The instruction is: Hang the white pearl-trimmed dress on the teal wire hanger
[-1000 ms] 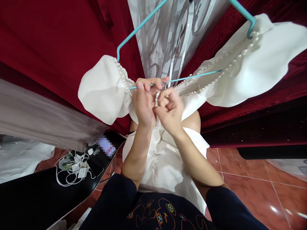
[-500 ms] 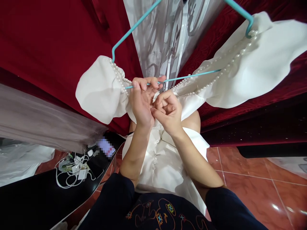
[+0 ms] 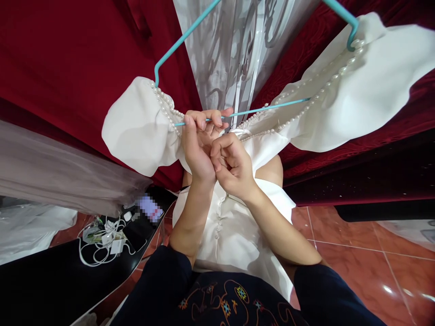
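**Close work at the white dress [image 3: 239, 235]!**

I've got the left hand [image 3: 203, 145] up at the blue hanger [image 3: 272, 107], fingers loosely apart. The right hand [image 3: 234, 165] curls in against it, fingers bunched; I can't tell whether they grip anything. The dress hangs straight ahead, pearls [image 3: 343, 71] along its top edge. Off left, a white charger [image 3: 117, 246] sits on the black table [image 3: 44, 271].

Hands, two, bare, close together. Left hand [image 3: 203, 147]: palm facing the wearer, thumb upright, fingers bent across. Right hand [image 3: 234, 165]: fingers curled inward, overlapping the left palm's edge. Left forearm [image 3: 192, 217]: steeply raised. Right forearm [image 3: 278, 225]: slanting inward. Elbows bent.
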Demonstrator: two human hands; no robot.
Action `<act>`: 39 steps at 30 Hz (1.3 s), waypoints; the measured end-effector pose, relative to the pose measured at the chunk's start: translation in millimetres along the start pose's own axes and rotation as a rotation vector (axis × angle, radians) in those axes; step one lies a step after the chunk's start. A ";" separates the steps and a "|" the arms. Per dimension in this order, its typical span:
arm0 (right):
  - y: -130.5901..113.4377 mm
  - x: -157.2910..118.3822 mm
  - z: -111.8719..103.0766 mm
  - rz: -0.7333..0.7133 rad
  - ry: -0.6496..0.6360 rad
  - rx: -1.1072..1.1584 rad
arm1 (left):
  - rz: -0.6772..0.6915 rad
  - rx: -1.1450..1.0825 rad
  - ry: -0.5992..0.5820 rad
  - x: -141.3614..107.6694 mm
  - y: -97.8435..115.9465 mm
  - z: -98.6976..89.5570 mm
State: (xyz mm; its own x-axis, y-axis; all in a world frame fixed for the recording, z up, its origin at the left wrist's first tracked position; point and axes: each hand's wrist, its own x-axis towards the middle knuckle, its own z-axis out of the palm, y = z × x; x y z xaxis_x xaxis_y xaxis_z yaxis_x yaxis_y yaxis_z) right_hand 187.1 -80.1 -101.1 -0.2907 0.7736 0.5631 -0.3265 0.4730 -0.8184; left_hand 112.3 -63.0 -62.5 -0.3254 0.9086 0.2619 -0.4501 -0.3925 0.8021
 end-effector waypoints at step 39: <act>2.6 25.9 -42.4 0.086 0.379 0.469 | 0.705 0.402 0.202 -7.7 64.9 -31.9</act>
State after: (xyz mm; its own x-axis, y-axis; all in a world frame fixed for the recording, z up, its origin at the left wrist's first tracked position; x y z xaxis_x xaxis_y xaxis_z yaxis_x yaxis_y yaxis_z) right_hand 216.8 -41.0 -93.6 -0.0213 0.9379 0.3461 -0.7027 0.2322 -0.6725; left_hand 59.1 -100.1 -29.5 -0.5799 0.4108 0.7035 0.2332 -0.7438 0.6265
